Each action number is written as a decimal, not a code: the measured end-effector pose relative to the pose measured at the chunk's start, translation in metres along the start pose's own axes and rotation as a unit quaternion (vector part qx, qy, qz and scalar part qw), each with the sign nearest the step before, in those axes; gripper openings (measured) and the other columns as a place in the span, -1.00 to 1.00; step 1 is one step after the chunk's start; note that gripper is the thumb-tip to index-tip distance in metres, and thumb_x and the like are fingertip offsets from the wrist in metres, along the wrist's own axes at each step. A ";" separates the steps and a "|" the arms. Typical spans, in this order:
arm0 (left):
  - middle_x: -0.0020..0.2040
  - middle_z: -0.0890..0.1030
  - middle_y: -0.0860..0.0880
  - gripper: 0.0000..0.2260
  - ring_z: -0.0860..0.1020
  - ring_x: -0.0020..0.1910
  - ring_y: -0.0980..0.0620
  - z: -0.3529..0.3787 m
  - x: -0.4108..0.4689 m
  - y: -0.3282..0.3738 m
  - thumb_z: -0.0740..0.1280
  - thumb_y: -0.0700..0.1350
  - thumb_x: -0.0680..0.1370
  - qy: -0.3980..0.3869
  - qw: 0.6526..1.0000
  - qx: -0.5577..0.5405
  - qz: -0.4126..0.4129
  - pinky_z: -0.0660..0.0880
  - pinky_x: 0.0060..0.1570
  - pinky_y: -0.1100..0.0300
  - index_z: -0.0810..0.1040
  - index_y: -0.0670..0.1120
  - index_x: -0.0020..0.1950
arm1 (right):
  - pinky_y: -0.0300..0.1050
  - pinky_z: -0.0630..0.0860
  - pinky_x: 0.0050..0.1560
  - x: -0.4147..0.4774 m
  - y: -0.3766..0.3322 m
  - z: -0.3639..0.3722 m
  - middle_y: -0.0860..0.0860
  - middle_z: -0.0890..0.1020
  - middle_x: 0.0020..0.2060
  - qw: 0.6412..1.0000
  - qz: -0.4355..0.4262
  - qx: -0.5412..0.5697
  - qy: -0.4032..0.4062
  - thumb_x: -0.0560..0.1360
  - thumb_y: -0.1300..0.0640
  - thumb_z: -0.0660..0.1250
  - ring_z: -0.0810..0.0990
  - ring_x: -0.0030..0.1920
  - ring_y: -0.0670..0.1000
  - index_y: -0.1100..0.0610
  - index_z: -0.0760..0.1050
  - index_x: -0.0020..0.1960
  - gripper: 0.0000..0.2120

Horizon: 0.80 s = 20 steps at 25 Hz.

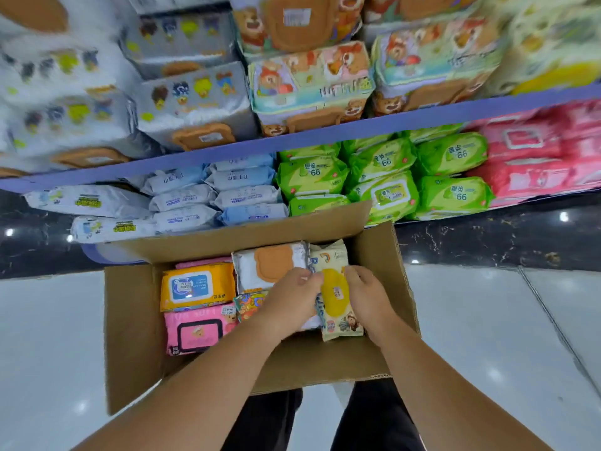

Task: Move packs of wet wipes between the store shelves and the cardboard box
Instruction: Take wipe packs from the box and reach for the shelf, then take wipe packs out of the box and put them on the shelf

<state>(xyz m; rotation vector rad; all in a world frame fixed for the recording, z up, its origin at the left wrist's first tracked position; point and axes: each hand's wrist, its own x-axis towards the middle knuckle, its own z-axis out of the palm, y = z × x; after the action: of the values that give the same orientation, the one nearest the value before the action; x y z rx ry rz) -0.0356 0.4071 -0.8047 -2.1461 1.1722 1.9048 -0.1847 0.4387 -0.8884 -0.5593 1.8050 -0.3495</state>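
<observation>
Left hand (291,302): fingers curled over the left long edge of the cream pack (341,323), gripping it. Right hand (369,296): fingers curled over the opposite edge, so we hold the one pack between both hands. Pack: cream wrapper with small cartoon figures at the near end, an oval yellow lid (335,297) in the middle bearing a small white sticker, and blue lettering partly hidden by our fingers. Position: inside the cardboard box (133,320), right-hand part, long axis running away from us. We cannot tell whether it rests on the contents or is lifted clear. Just left of it lies a white pack (273,263) with an orange lid. Farther left are an orange pack (196,286) and a pink pack (198,330). Beyond the box, the lower shelf (292,138) holds green packs (383,177) and pale blue packs (240,190).
</observation>
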 end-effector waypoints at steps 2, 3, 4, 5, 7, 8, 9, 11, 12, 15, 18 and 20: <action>0.23 0.51 0.00 -0.71 0.48 0.17 -0.01 -0.021 -0.040 0.017 0.16 0.14 0.70 -0.011 1.000 -0.008 0.006 0.43 0.20 0.09 0.47 -0.01 0.29 | 0.14 0.46 0.34 -0.051 -0.022 -0.014 -0.01 0.58 0.21 1.000 0.001 0.031 -0.001 0.64 -0.15 0.11 0.56 0.23 0.06 0.00 0.46 0.38 -0.59; 0.23 0.51 -0.03 -0.73 0.46 0.15 -0.01 -0.031 -0.063 0.027 0.15 0.11 0.71 -0.016 1.000 -0.008 0.015 0.42 0.23 0.07 0.47 -0.01 0.28 | 0.13 0.46 0.35 -0.076 -0.034 -0.021 -0.01 0.60 0.19 0.999 0.000 0.047 0.004 0.64 -0.14 0.11 0.57 0.22 0.05 -0.01 0.48 0.34 -0.62; 0.23 0.53 -0.05 -0.71 0.46 0.15 -0.01 -0.042 -0.088 0.040 0.14 0.10 0.72 -0.025 0.999 -0.008 0.028 0.41 0.22 0.07 0.49 -0.02 0.29 | 0.13 0.46 0.34 -0.105 -0.051 -0.029 -0.02 0.61 0.15 0.998 -0.009 0.065 0.011 0.64 -0.13 0.11 0.57 0.20 0.04 -0.02 0.48 0.30 -0.66; 0.21 0.53 -0.03 -0.71 0.47 0.16 -0.01 -0.051 -0.111 0.050 0.12 0.11 0.72 -0.034 0.999 -0.006 0.039 0.39 0.20 0.07 0.51 -0.01 0.27 | 0.12 0.46 0.35 -0.132 -0.067 -0.036 -0.04 0.60 0.12 0.996 -0.015 0.083 0.020 0.65 -0.11 0.11 0.56 0.19 0.03 -0.03 0.48 0.27 -0.69; 0.21 0.56 0.02 -0.69 0.49 0.24 -0.02 -0.063 -0.151 0.064 0.11 0.16 0.71 -0.041 0.997 -0.018 0.059 0.39 0.22 0.07 0.54 0.04 0.24 | 0.08 0.45 0.34 -0.182 -0.090 -0.048 -0.05 0.58 0.14 0.992 -0.032 0.117 0.041 0.66 -0.09 0.10 0.55 0.19 0.01 -0.06 0.47 0.28 -0.71; 0.30 0.55 0.01 -0.63 0.50 0.31 -0.05 -0.067 -0.169 0.072 0.13 0.20 0.69 -0.040 0.997 -0.029 0.066 0.40 0.30 0.01 0.53 0.03 0.32 | 0.05 0.46 0.32 -0.206 -0.100 -0.050 -0.05 0.58 0.15 0.990 -0.039 0.129 0.051 0.66 -0.09 0.10 0.55 0.19 0.00 -0.07 0.47 0.27 -0.72; 0.38 0.52 -0.01 -0.57 0.49 0.36 -0.09 -0.072 -0.190 0.082 0.15 0.24 0.66 -0.041 0.995 -0.038 0.079 0.40 0.38 -0.06 0.50 0.02 0.40 | 0.02 0.47 0.27 -0.233 -0.111 -0.055 -0.06 0.59 0.13 0.986 -0.048 0.150 0.060 0.65 -0.10 0.11 0.56 0.17 -0.01 -0.09 0.49 0.22 -0.75; 0.42 0.50 0.00 -0.51 0.50 0.37 -0.09 -0.081 -0.223 0.102 0.17 0.26 0.65 -0.036 0.993 -0.041 0.100 0.39 0.43 -0.12 0.46 0.03 0.47 | -0.03 0.51 0.12 -0.269 -0.129 -0.061 -0.12 0.60 -0.05 0.978 -0.068 0.182 0.080 0.61 -0.12 0.16 0.57 0.04 -0.03 -0.15 0.52 -0.01 -0.82; 0.41 0.51 0.00 -0.52 0.50 0.34 -0.07 -0.086 -0.239 0.111 0.18 0.26 0.65 -0.038 0.992 -0.044 0.110 0.39 0.42 -0.11 0.46 0.04 0.47 | -0.08 0.51 0.04 -0.285 -0.135 -0.065 -0.16 0.57 -0.15 0.973 -0.087 0.194 0.089 0.57 -0.15 0.18 0.55 -0.05 -0.06 -0.17 0.50 -0.11 -0.83; 0.40 0.52 0.00 -0.59 0.50 0.33 -0.04 -0.097 -0.287 0.131 0.19 0.21 0.67 -0.045 0.983 -0.049 0.171 0.39 0.41 -0.08 0.47 0.04 0.42 | -0.07 0.46 0.13 -0.332 -0.153 -0.085 -0.14 0.57 -0.09 0.959 -0.121 0.235 0.098 0.57 -0.17 0.19 0.53 -0.03 -0.08 -0.12 0.55 -0.04 -0.79; 0.41 0.51 0.02 -0.61 0.51 0.33 -0.02 -0.104 -0.332 0.136 0.17 0.16 0.70 -0.032 0.968 -0.043 0.246 0.42 0.39 -0.09 0.45 0.02 0.46 | 0.15 0.41 0.39 -0.376 -0.156 -0.108 0.08 0.59 0.23 0.959 -0.135 0.224 0.106 0.63 -0.15 0.12 0.53 0.26 0.12 0.10 0.51 0.20 -0.61; 0.38 0.53 0.03 -0.62 0.53 0.31 -0.01 -0.103 -0.365 0.139 0.18 0.16 0.70 -0.020 0.959 -0.063 0.277 0.42 0.40 -0.13 0.47 0.02 0.45 | 0.13 0.40 0.38 -0.410 -0.152 -0.130 0.06 0.57 0.26 0.956 -0.156 0.224 0.108 0.66 -0.14 0.10 0.52 0.26 0.09 -0.02 0.51 0.12 -0.71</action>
<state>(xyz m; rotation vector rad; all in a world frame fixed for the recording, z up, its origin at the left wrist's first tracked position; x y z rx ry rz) -0.0112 0.4386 -0.4031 -1.9616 1.8436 2.2633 -0.1848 0.5257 -0.4409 -0.4938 1.7619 -1.0421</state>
